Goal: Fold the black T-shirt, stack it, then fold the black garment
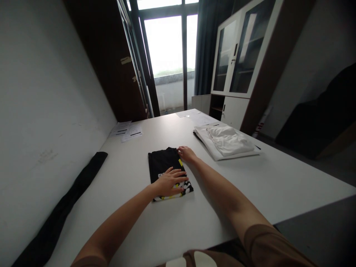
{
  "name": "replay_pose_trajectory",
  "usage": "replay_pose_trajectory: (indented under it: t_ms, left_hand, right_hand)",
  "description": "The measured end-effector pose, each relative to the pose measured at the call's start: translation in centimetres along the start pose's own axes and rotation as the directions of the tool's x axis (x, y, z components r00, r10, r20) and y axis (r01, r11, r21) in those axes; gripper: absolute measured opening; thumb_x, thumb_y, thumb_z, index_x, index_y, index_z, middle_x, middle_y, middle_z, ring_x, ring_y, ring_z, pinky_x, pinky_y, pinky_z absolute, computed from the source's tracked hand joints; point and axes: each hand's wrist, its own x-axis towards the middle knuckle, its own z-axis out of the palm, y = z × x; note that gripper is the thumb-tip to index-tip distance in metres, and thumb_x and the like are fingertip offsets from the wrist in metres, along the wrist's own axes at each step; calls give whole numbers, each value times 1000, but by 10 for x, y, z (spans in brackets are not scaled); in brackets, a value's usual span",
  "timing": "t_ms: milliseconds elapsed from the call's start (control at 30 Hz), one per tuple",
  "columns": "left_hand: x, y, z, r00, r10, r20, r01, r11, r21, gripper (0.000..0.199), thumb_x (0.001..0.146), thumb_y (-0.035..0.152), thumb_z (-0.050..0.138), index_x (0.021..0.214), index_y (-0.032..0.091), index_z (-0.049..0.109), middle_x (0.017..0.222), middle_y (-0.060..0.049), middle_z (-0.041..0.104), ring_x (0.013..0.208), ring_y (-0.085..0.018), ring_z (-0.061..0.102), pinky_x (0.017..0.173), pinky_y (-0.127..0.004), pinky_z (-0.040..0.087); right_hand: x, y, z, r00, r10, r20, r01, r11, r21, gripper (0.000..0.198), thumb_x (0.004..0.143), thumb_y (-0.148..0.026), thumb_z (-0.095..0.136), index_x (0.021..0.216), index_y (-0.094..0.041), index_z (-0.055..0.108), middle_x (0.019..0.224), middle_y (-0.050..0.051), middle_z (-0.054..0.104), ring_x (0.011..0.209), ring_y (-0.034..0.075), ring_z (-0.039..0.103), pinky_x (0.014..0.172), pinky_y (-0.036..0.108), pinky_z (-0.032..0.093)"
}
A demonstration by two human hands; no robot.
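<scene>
Hands are both on the garment; the left hand point(171, 182) lies flat, palm down, fingers spread wide over the print, hiding part of it; the right hand point(187, 154) has its fingers slightly bent at the far right corner, though whether they pinch the cloth I cannot tell. The garment point(164, 159), black with yellow and white print, lies folded in a neat oblong on the white desk point(158, 230), in front of the person; the right forearm slants along its right side, between it and the folded white cloth point(230, 141), which is well apart on the right, something dark showing under its left edge. Black strip point(75, 193) runs along the left wall point(50, 92); papers point(132, 131) lie near that wall, with more sheets point(198, 118) at the far end; beyond stand a window point(167, 48), a dark curtain point(204, 59) and a white cabinet point(235, 111), one lower door open.
</scene>
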Motion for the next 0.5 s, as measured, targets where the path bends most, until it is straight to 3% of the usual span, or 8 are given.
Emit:
replay_pose_trajectory:
  t_ms: [500]
  left_hand:
    - [1,-3,3,1000,-2,-11,2,1000,-5,58,109,53,63,165,39,59,177,-5,52,168,-34,43,143,-67,19]
  right_hand:
    - [-3,-4,-2,1000,1,-10,-1,1000,-2,29,109,-26,66,133,-25,82,147,9,76,141,25,67,122,34,45]
